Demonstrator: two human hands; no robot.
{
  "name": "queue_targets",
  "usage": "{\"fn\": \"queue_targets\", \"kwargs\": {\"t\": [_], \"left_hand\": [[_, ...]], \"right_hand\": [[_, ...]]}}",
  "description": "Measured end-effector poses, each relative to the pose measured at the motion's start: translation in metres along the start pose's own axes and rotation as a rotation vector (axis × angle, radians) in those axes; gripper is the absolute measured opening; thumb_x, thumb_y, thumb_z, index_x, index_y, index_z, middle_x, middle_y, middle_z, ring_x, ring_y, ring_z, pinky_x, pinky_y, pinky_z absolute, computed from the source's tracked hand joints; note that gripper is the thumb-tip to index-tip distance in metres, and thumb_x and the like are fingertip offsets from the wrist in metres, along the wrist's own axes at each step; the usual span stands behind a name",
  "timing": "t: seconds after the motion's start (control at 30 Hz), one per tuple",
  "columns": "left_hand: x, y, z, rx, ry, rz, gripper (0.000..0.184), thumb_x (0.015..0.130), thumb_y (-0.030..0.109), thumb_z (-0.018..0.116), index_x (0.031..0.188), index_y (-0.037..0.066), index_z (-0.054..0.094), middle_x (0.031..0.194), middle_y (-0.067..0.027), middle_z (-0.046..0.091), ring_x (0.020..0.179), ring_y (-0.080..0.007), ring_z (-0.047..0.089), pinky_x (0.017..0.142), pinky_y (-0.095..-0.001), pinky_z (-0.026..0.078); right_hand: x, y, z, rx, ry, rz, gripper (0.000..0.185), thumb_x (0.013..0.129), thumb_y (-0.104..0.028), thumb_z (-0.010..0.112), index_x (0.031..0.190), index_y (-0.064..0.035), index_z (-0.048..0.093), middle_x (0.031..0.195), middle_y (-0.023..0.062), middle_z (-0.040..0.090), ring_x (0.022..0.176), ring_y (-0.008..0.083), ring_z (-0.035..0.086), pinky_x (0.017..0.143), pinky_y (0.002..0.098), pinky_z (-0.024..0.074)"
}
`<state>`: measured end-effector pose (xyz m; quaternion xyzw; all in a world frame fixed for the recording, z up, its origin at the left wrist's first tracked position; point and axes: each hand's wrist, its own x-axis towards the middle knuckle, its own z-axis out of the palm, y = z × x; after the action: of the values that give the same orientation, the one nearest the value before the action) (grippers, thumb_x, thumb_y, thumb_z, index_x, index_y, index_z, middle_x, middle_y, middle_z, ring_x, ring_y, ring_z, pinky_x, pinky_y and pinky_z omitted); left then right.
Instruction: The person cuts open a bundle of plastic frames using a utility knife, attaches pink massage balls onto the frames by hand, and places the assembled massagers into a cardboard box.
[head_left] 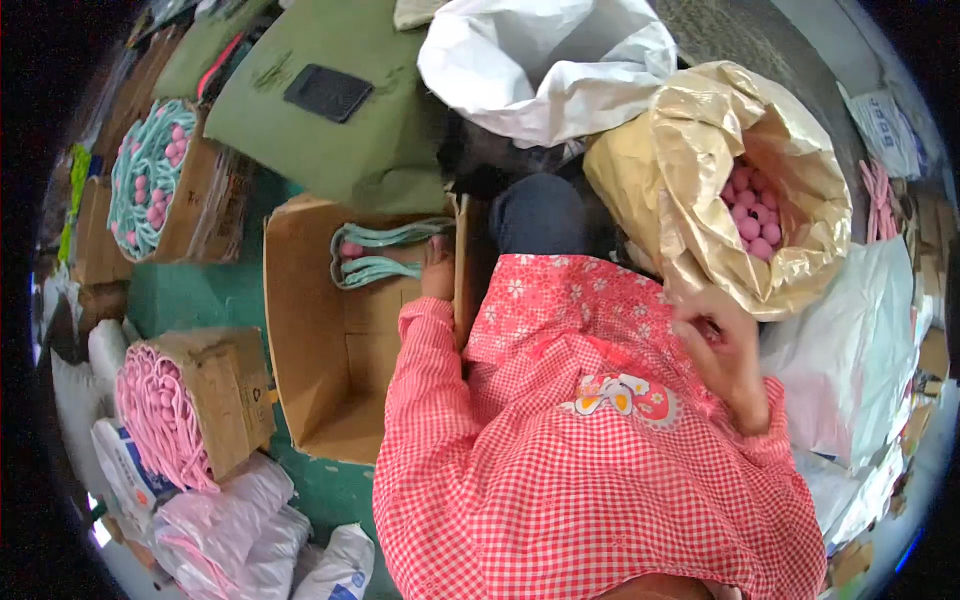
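Observation:
An open cardboard box stands left of my lap. Inside its upper part, my left hand is at one end of a looped teal cord bundle, its fingers closed on it. A pink ball sits at the bundle's other end. My right hand is over the right side of the red checked apron, just below the gold sack. Its fingers are curled and blurred, and whether they hold anything is unclear. Pink balls lie inside the gold sack.
A white sack stands beyond my knee. At the left are a box of teal cords and a box of pink cords. A dark phone-like object rests on green cloth. Plastic bags lie at lower left.

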<state>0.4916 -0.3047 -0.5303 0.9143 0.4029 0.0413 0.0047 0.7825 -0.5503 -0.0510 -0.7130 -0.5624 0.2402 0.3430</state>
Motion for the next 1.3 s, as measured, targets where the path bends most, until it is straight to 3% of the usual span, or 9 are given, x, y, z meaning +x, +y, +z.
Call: {"fn": "queue_targets", "kwargs": {"t": [0.13, 0.23, 0.4, 0.53, 0.6, 0.67, 1.07, 1.2, 1.3], "left_hand": [[0.003, 0.004, -0.048, -0.356, 0.078, -0.189, 0.036, 0.084, 0.007, 0.054, 0.119, 0.006, 0.061, 0.128, -0.0185, 0.052, 0.118, -0.0358, 0.05, 0.098, -0.0418, 0.043], [0.002, 0.003, -0.082, -0.659, 0.031, -0.372, 0.028, 0.08, 0.008, 0.061, 0.108, 0.005, 0.068, 0.117, -0.0206, 0.059, 0.109, -0.0369, 0.055, 0.095, -0.0404, 0.044], [0.013, 0.005, -0.12, -0.895, 0.15, -0.423, 0.02, 0.081, 0.005, 0.059, 0.099, 0.001, 0.068, 0.108, -0.0183, 0.062, 0.103, -0.0343, 0.057, 0.092, -0.041, 0.045], [0.037, 0.024, -0.157, -0.978, 0.353, -0.458, 0.018, 0.083, -0.001, 0.053, 0.097, -0.002, 0.065, 0.099, -0.0124, 0.063, 0.099, -0.0254, 0.058, 0.09, -0.034, 0.045], [0.049, 0.043, -0.197, -0.871, 0.439, -0.325, 0.018, 0.084, -0.001, 0.053, 0.097, -0.001, 0.065, 0.101, -0.0123, 0.062, 0.099, -0.0264, 0.058, 0.091, -0.0336, 0.045], [0.063, 0.054, -0.21, -0.926, 0.488, -0.339, 0.02, 0.084, -0.001, 0.052, 0.1, -0.001, 0.065, 0.105, -0.0138, 0.061, 0.101, -0.0281, 0.057, 0.093, -0.035, 0.043], [0.107, 0.137, -0.33, -0.909, 0.617, -0.061, 0.016, 0.091, -0.002, 0.048, 0.1, -0.001, 0.061, 0.11, -0.0115, 0.059, 0.099, -0.0242, 0.057, 0.088, -0.0334, 0.045], [0.109, 0.163, -0.364, -1.037, 0.672, 0.004, 0.011, 0.091, -0.003, 0.05, 0.095, -0.002, 0.06, 0.105, -0.0111, 0.06, 0.099, -0.022, 0.057, 0.088, -0.0319, 0.045], [0.105, 0.196, -0.394, -1.091, 0.614, 0.082, 0.009, 0.09, -0.005, 0.051, 0.094, -0.003, 0.058, 0.101, -0.0106, 0.06, 0.1, -0.0213, 0.056, 0.089, -0.0316, 0.045]], "right_hand": [[-0.059, 0.007, -0.101, -0.139, 0.435, -0.304, 0.009, 0.082, -0.007, 0.063, 0.086, 0.0011, 0.06, 0.076, 0.0081, 0.058, 0.068, 0.0192, 0.054, 0.062, 0.0293, 0.0408], [-0.101, -0.002, -0.205, -0.468, 0.936, 0.175, 0.011, 0.094, -0.01, 0.055, 0.088, -0.0005, 0.056, 0.072, 0.0014, 0.048, 0.067, 0.0098, 0.043, 0.06, 0.0239, 0.0356], [-0.151, 0.114, -0.292, -0.921, 0.535, 0.804, 0.025, 0.091, -0.024, 0.055, 0.104, -0.0033, 0.063, 0.095, 0.0168, 0.068, 0.087, 0.0325, 0.065, 0.074, 0.0398, 0.0489], [-0.169, 0.17, -0.235, -0.77, 0.387, 0.652, 0.046, 0.094, -0.031, 0.051, 0.129, -0.0021, 0.048, 0.135, 0.0228, 0.047, 0.125, 0.0348, 0.045, 0.102, 0.0403, 0.0379], [-0.189, 0.261, -0.22, -1.375, 0.288, 0.307, 0.046, 0.098, -0.027, 0.039, 0.137, -0.0029, 0.039, 0.139, 0.0246, 0.042, 0.128, 0.0371, 0.042, 0.106, 0.0445, 0.0337], [-0.147, 0.165, -0.224, -0.605, 0.515, 0.651, 0.049, 0.097, -0.029, 0.045, 0.137, -0.0022, 0.039, 0.135, 0.0291, 0.044, 0.124, 0.04, 0.046, 0.104, 0.0447, 0.0357], [-0.186, 0.188, -0.245, -0.636, 0.932, 0.766, 0.03, 0.092, -0.021, 0.052, 0.108, 0.0046, 0.053, 0.096, 0.031, 0.06, 0.092, 0.048, 0.058, 0.079, 0.0516, 0.045], [-0.168, 0.114, -0.251, -0.553, 1.382, 0.355, 0.026, 0.097, -0.024, 0.052, 0.105, 0.0005, 0.053, 0.072, 0.0018, 0.046, 0.062, 0.0083, 0.043, 0.057, 0.0246, 0.0387], [-0.147, 0.073, -0.244, -0.319, 1.395, -0.077, 0.018, 0.097, -0.018, 0.055, 0.103, -0.0012, 0.055, 0.071, 0.0008, 0.049, 0.061, 0.0067, 0.043, 0.055, 0.0225, 0.0375]]}}
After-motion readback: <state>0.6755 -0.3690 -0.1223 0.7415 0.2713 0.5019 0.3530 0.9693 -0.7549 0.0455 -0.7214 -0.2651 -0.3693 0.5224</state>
